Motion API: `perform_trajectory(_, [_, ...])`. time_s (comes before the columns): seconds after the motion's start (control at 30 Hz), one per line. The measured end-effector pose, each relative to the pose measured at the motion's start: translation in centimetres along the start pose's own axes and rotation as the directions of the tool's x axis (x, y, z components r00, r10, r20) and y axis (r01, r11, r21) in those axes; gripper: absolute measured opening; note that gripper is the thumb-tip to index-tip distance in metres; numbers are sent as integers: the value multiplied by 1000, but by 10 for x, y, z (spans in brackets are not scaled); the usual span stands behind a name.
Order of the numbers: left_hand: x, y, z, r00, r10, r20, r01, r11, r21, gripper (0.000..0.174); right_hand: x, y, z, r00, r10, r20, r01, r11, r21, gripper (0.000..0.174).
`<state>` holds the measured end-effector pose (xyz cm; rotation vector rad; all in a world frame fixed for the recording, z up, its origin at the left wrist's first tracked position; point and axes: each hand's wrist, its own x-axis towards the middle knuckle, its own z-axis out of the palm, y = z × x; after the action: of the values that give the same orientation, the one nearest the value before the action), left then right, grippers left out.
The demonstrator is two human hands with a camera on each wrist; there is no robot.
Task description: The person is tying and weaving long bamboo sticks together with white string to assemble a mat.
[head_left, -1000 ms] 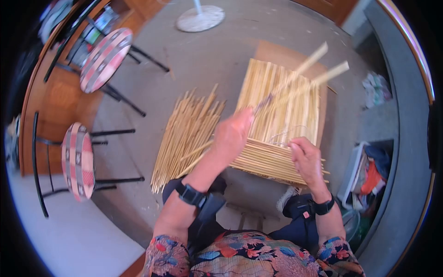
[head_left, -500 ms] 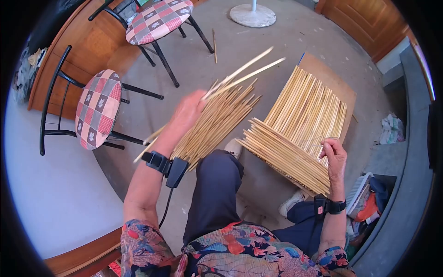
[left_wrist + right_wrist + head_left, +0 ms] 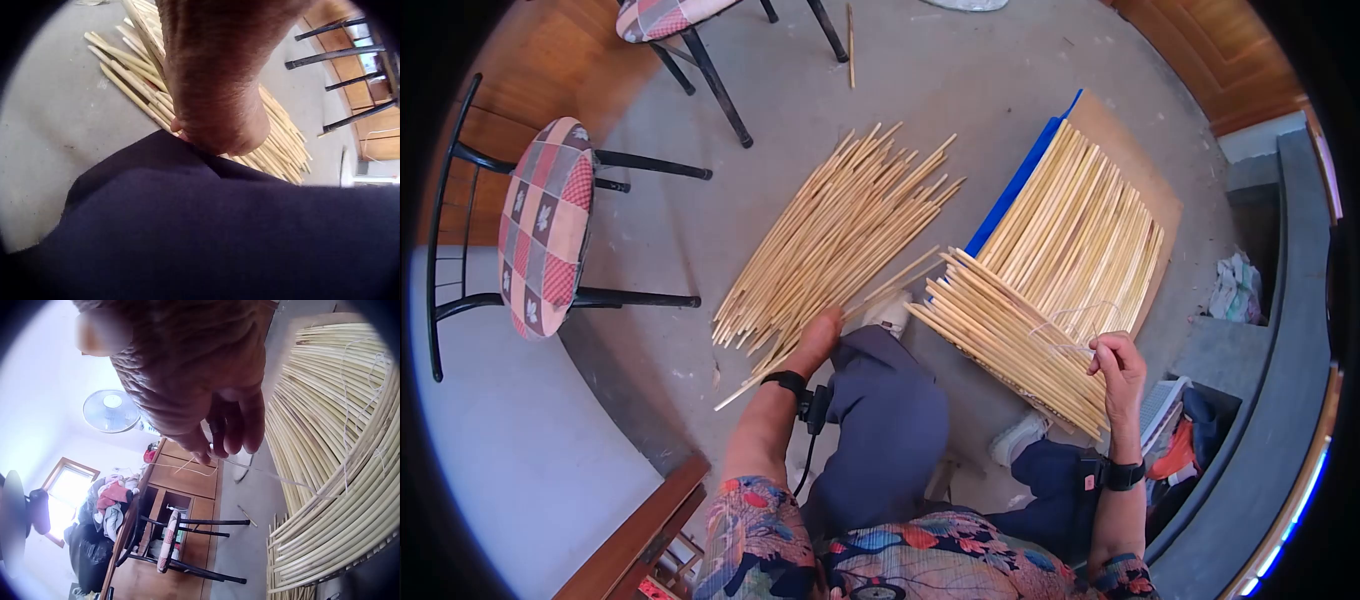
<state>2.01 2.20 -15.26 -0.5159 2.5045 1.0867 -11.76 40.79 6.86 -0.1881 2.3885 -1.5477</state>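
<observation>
Left hand: down at near end of loose sticks, against dark trouser knee. Fingers hidden behind back of hand; cannot tell whether they grip.
Loose sticks: pale yellow, straight, slender, fanned flat on grey concrete floor.
Right hand: fingertips curled together, pinching thin pale string.
String loops over stick mat: two crossed layers of smooth rods, possibly bamboo. Mat lies right of pile on brown blue-edged board.
Chair: checked fabric cushion, black metal tube legs.
</observation>
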Motion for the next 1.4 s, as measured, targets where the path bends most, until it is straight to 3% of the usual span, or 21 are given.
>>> perform_trajectory(0.07, [14, -13, 19, 999, -38, 39, 37, 999, 21, 15, 4, 2, 0, 997, -31, -75, 29, 999, -24, 6])
perform_trajectory(0.17, [24, -24, 32, 995, 63, 72, -72, 989, 130, 16, 10, 13, -7, 976, -66, -205, 53, 996, -67, 7])
perform_trajectory(0.23, [31, -24, 34, 995, 86, -49, -77, 984, 162, 14, 17, 18, -11, 963, -69, -262, 46, 994, -95, 8])
perform_trajectory(0.3, [36, -14, 24, 991, 14, -131, 6, 988, 152, 12, 20, 15, -15, 875, 91, -476, -20, 988, 153, 10])
perform_trajectory(0.37, [42, -12, 22, 976, -62, -211, 91, 987, 129, 10, 19, 30, -31, 915, 117, -387, -15, 967, 256, 12])
perform_trajectory(0.43, [51, -12, 26, 934, 31, -357, 25, 988, 150, 9, 21, 40, -32, 902, 177, -393, -87, 968, 235, 13])
perform_trajectory(0.53, [63, -13, 30, 967, -47, -252, 100, 974, 202, 8, 20, 45, -27, 914, 192, -356, -122, 970, 210, 11])
perform_trajectory(0.77, [70, -15, 37, 963, -60, -264, 117, 971, 208, 9, 20, 46, -21, 946, 200, -256, -169, 976, 137, 10])
perform_trajectory(0.83, [68, -12, 37, 933, -43, -358, 99, 985, 140, 11, 20, 47, -20, 946, 207, -251, -177, 975, 137, 10])
perform_trajectory(1.03, [63, -19, 44, 949, 28, -314, 15, 991, 133, 7, 20, 45, -15, 947, 226, -230, -201, 971, 126, 10])
perform_trajectory(1.4, [67, -18, 48, 963, 27, -269, 23, 983, 181, 5, 22, 47, -9, 950, 259, -174, -242, 964, 110, 11])
